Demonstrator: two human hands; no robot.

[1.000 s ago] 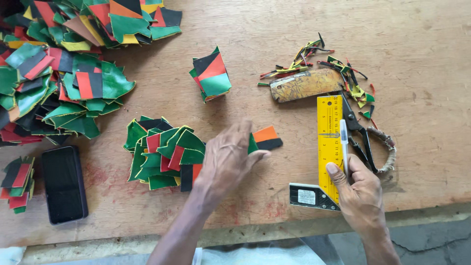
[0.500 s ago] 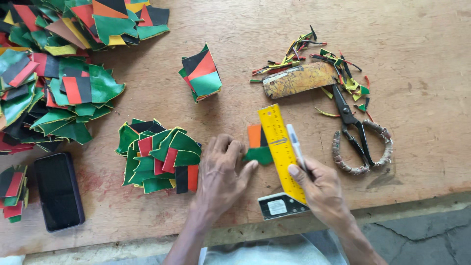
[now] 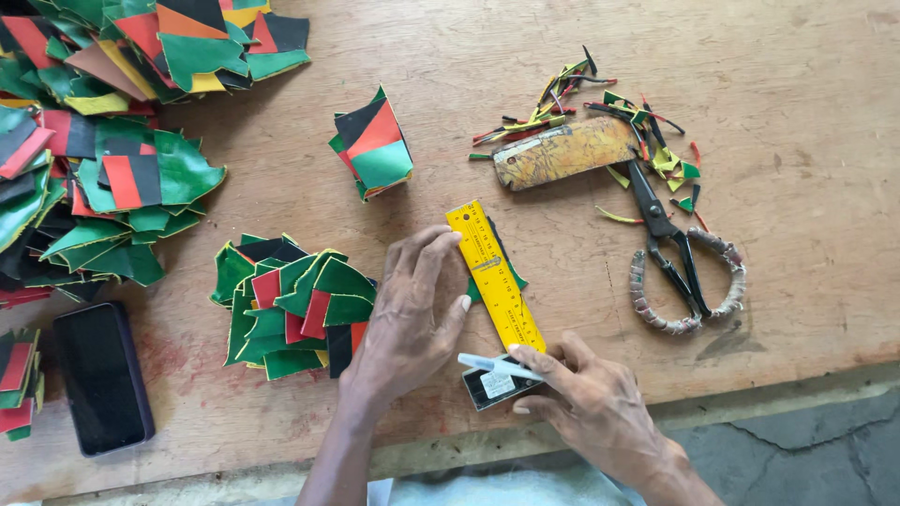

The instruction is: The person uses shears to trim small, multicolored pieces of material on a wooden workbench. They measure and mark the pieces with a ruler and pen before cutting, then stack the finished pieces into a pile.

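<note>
Left hand [image 3: 411,314] spread flat, fingertips pinning the yellow ruler [image 3: 494,276] over a green scrap [image 3: 512,279] near the front edge of the wooden table [image 3: 797,272]. Right hand [image 3: 586,398] closed loosely around a white pen [image 3: 497,365], at the ruler's lower end. Green and red offcuts [image 3: 295,309] stacked just left of the left hand. Scissors [image 3: 680,258] toward the right edge. Black phone [image 3: 101,375] by the front left corner.

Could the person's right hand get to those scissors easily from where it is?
Probably yes. The right hand holds a white pen at the ruler's near end, and the scissors lie just beyond on bare tabletop, only small scraps nearby.
</note>
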